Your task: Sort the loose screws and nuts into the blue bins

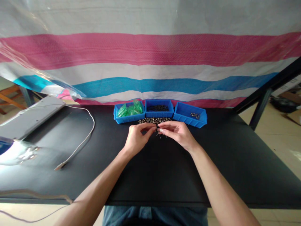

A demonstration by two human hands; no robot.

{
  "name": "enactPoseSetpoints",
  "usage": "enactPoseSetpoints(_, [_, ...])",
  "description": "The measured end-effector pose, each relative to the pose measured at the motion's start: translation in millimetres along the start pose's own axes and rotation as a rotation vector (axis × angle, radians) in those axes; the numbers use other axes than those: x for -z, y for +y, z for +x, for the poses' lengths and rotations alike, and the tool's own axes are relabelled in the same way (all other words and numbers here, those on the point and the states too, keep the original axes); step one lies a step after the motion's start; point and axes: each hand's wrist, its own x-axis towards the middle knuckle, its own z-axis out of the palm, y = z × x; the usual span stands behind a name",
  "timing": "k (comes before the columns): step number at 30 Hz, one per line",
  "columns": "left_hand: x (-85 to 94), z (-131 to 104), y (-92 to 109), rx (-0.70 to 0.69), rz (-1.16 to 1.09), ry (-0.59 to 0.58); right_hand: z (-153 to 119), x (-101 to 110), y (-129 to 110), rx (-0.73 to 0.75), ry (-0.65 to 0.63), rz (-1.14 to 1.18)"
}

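Thumb and forefinger of my left hand (139, 136) are pinched together, facing the pinched fingertips of my right hand (180, 133). Between the two sets of fingertips sits something small and dark, too small to name. Just behind my hands lies a pile of small metal parts (155, 120), with a few more showing below my right fingers. Beyond the pile stand three blue bins: the left bin (129, 119) holds green translucent pieces (130, 109), the middle bin (159, 114) small black parts (158, 108), and the right bin (190, 122) a few shiny metal parts (195, 115).
On the black table (164, 175) a white cable (90, 133) curves at the left, near a grey metal box (30, 117) and a clear plastic bag (18, 153). A striped sheet (150, 50) hangs behind the bins. A dark metal frame (261, 106) stands at the right.
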Motion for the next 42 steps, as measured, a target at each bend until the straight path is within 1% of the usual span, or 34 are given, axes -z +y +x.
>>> enactPoseSetpoints(5, [0.3,-1.5,2.8,-0.011,0.037,-0.025,0.1,0.4,1.6,-0.013,0.002,0.006])
enactPoseSetpoints(7, [1.0,-2.0,4.6,-0.02,0.05,-0.054,0.1,1.7,1.8,-0.014,0.008,0.014])
enactPoseSetpoints(9, [2.5,-1.7,5.4,-0.059,0.089,-0.091,0.5,3.6,2.3,-0.019,0.018,0.001])
enactPoseSetpoints(12, [5.4,-0.2,0.8,-0.2,0.27,-0.133,2.1,5.7,3.7,-0.036,0.076,-0.03])
enactPoseSetpoints(14, [7.0,1.0,-6.9,-0.286,0.442,-0.142,3.2,5.3,4.2,-0.016,0.142,0.016])
enactPoseSetpoints(15, [7.4,1.5,-11.6,-0.307,0.52,-0.148,3.7,4.6,4.1,0.004,0.169,0.059])
enactPoseSetpoints(17, [7.9,2.5,-20.6,-0.312,0.63,-0.165,4.0,2.7,3.2,0.042,0.196,0.142])
enactPoseSetpoints(20, [7.4,3.8,-28.4,-0.31,0.698,-0.22,3.5,0.9,1.7,0.049,0.198,0.172])
enactPoseSetpoints(24, [5.0,5.6,-27.6,-0.3,0.762,-0.272,2.5,2.7,1.3,0.027,0.169,0.147])
enactPoseSetpoints(27, [3.8,5.9,-23.7,-0.298,0.8,-0.272,2.3,3.9,1.1,0.023,0.153,0.14])
enactPoseSetpoints(30, [5.2,5.2,-19.6,-0.307,0.738,-0.221,2.4,4.5,0.8,0.018,0.141,0.141])
enactPoseSetpoints(35, [8.0,3.7,-15.3,-0.255,0.372,-0.079,2.4,6.5,2.2,0.015,0.123,0.119])
enactPoseSetpoints(39, [5.5,3.9,-13.8,-0.135,0.069,-0.009,2.2,6.3,2.5,0.0,0.073,0.052])
enactPoseSetpoints(42, [3.3,4.1,-12.0,-0.035,-0.112,-0.001,1.7,4.6,1.4,-0.006,0.038,0.023])
